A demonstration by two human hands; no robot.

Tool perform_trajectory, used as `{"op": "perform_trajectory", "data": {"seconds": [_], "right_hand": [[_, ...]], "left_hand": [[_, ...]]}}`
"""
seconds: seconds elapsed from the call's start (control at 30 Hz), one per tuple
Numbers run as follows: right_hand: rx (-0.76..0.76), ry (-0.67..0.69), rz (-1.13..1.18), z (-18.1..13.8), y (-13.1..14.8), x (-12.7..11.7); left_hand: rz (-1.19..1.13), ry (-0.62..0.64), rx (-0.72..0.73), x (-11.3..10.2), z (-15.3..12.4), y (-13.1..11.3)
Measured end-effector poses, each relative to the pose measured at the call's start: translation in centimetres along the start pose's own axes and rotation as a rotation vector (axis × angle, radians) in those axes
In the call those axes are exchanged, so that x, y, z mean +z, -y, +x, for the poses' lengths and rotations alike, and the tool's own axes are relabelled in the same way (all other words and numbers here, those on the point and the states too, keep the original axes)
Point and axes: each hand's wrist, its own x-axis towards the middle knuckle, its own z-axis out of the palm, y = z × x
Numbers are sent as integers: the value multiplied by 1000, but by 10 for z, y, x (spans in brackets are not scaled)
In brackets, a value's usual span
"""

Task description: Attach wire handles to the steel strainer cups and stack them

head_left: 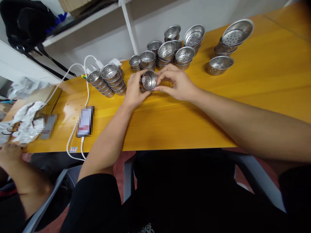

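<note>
A small perforated metal cup (149, 80) is between my hands, tilted so its inside and holed bottom face me. My left hand (134, 89) wraps round its left side. At the cup's right rim, my right hand (178, 82) has its thumb and fingers closed on the edge. Part of a second metal rim shows under the cup; whether the two are nested I cannot tell. Just behind stand several stacks of like perforated cups (166, 51). To the left, two more stacks (110, 72) lean close together, near my left hand.
More perforated cups (220, 65) stand at the right on the yellow wooden table (170, 126). A phone (85, 121) with a white cable (87, 92) lies at the left. Beyond it are crumpled white plastic (30, 121) and another person's arm (26, 181). A shelf (82, 22) rises behind.
</note>
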Motion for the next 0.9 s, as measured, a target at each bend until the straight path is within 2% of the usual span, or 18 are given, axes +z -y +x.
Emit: {"op": "perform_trajectory", "data": {"seconds": [0.13,0.23,0.33,0.43,0.53,0.73,0.8,0.9], "right_hand": [[-13,47,-36,-1,6,-7],[-49,84,-90,-3,10,-2],[-121,1,-86,-5,8,6],[-149,-139,-87,-5,-4,5],[-100,-141,-158,-3,-25,-4],[43,94,-362,-2,-72,-12],[40,93,-395,-2,-72,-9],[-28,31,-369,-2,-55,-3]], "left_hand": [[11,-13,-5,1,1,-1],[7,-11,45,6,4,5],[-18,-71,91,15,7,21],[-66,-184,59,23,9,42],[-148,-235,-3,29,7,63],[-242,-111,-66,37,2,97],[-265,-76,-82,38,3,102],[-306,-27,-77,39,4,103]]}}
